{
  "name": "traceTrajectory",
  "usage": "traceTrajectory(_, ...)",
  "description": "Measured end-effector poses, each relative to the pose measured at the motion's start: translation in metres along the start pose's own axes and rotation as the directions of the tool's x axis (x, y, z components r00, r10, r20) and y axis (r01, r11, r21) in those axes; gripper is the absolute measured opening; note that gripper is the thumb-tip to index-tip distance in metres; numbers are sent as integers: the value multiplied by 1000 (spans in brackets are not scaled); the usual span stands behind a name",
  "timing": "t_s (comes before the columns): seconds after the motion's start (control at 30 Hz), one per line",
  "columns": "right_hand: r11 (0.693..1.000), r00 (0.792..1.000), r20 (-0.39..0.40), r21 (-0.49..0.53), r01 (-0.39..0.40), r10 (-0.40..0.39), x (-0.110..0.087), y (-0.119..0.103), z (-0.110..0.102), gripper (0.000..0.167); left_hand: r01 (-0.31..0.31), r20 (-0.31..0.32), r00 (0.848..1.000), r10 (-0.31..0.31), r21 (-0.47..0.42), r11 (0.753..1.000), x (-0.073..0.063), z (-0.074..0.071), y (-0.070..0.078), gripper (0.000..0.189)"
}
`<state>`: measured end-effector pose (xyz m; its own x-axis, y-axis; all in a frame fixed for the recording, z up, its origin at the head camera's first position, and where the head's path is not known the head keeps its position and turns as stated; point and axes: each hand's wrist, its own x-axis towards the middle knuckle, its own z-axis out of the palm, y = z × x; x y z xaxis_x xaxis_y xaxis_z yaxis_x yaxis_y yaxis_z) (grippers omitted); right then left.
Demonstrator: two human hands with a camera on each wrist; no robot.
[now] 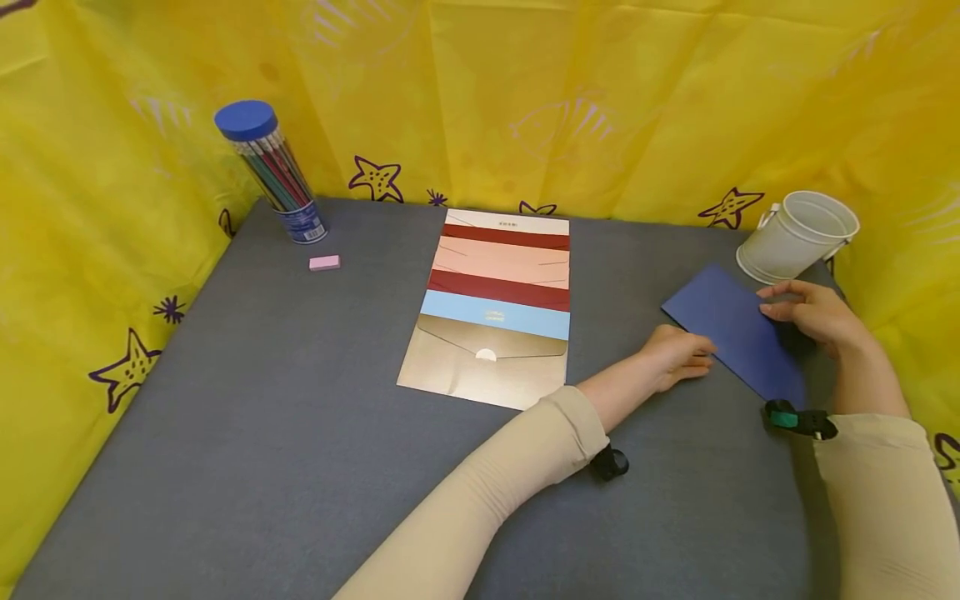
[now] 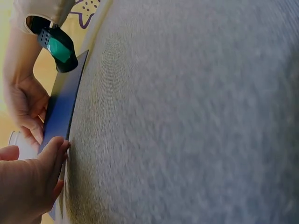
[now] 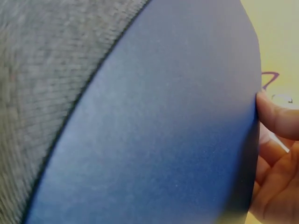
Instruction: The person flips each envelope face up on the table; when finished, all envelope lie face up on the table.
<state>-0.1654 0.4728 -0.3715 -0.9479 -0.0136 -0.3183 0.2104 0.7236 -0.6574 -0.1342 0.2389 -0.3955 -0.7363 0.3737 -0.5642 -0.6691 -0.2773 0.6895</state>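
Observation:
A plain blue envelope [image 1: 731, 333] is at the table's right side, set at a slant, its face without any marking. My right hand [image 1: 813, 315] pinches its far right edge; the right wrist view has the thumb [image 3: 275, 116] at that edge with the other fingers behind it. At the near left edge is my left hand [image 1: 678, 358], its fingers fairly straight and their tips touching the edge in the left wrist view. The left thumb [image 2: 9, 153] stands apart from the envelope.
Overlapping envelopes in cream, red, pink, light blue and gold [image 1: 487, 367] lie mid-table. A white pail [image 1: 783, 242] stands beyond the right hand. At the back left are a tub of pencils [image 1: 273, 171] and a pink eraser [image 1: 325, 263]. Yellow cloth [image 1: 480, 100] surrounds the table.

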Motion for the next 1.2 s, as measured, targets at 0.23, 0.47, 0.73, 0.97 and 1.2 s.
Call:
traceTrajectory(0.23,994,995,-66,68,80,-75,2,-9,2,17,-18,-2,1000,18,11,1000,1,-8,9,18)
traceTrajectory(0.47,987,985,-110,79,143,-134,1,-27,6,26,-91,-37,995,92,10,996,1,-15,31,18)
traceTrajectory(0.73,975,976,-88,78,206,-200,0,-49,13,26,-198,-22,979,200,76,977,3,-40,56,33)
traceTrajectory(0.97,977,979,-39,73,201,-198,0,-66,23,20,-293,74,956,284,300,908,-1,-68,79,31)
traceTrajectory(1.2,976,977,-61,67,207,-203,-5,-84,31,25,-307,155,952,265,450,839,-7,-95,105,29)
